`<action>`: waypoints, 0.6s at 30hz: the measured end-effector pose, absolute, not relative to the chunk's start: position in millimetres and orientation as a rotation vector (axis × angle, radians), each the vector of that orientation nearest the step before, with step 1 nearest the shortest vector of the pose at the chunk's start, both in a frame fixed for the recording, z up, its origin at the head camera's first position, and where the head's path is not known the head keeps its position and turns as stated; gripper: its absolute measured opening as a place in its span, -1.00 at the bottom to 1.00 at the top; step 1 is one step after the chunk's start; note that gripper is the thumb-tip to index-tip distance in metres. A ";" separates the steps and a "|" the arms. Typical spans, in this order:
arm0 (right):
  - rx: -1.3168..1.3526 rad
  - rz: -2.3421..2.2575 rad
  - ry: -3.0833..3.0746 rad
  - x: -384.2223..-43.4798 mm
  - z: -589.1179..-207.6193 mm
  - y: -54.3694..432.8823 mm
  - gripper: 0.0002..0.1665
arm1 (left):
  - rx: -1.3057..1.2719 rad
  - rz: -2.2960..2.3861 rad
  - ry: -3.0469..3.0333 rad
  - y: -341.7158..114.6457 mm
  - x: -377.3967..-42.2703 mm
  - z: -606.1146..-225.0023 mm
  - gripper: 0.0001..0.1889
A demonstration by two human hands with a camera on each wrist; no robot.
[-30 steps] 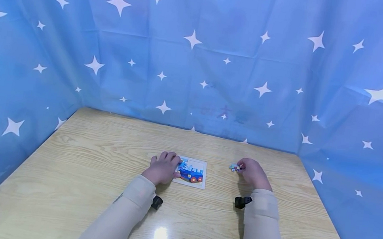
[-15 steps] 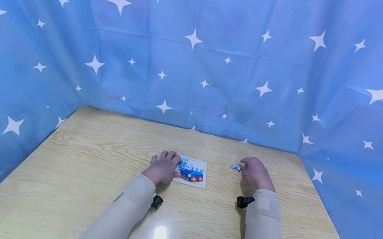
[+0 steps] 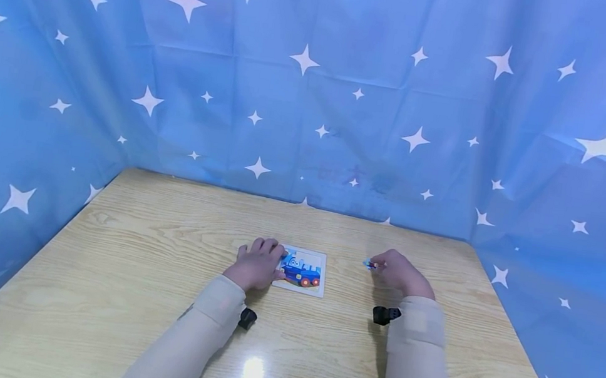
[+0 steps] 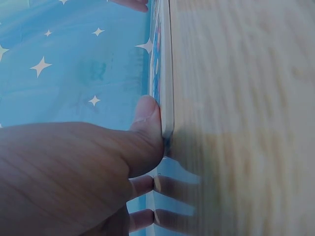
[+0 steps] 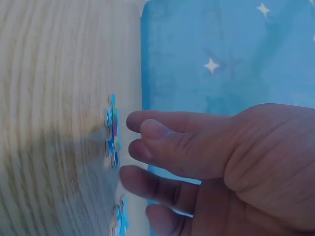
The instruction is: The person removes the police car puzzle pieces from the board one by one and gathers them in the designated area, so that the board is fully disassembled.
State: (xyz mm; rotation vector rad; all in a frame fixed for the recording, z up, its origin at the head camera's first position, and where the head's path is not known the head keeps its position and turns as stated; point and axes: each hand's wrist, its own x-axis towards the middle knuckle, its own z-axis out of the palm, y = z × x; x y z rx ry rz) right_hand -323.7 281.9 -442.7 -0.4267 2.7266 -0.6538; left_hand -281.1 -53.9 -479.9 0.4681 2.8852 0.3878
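A framed jigsaw puzzle (image 3: pixel 301 271) with a blue cartoon train lies flat near the table's middle. My left hand (image 3: pixel 254 265) rests at its left side, fingers spread, the thumb and a finger on the frame. In the left wrist view that thumb (image 4: pixel 147 118) presses at the frame's corner, and two more fingertips touch the table. To the right, my right hand (image 3: pixel 397 273) hovers over loose puzzle pieces (image 3: pixel 369 263), partly covering them. The right wrist view shows colourful pieces (image 5: pixel 114 130) and a light-blue piece (image 5: pixel 121 216) just beyond the fingertips, with nothing between finger and thumb.
The wooden table (image 3: pixel 150 321) meets a blue star-patterned curtain (image 3: pixel 290 105) at its back and sides. A black wrist camera (image 3: pixel 385 316) sits on the right sleeve and another camera (image 3: pixel 247 318) on the left one.
My right hand moves off the pieces slightly rightward, exposing more of them, then comes back left over them. The left hand and the framed puzzle stay put.
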 end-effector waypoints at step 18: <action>-0.417 -0.596 2.786 -320.2 -438.7 271.0 -0.61 | 0.448 0.426 2.872 -52.9 -283.7 -483.4 -0.47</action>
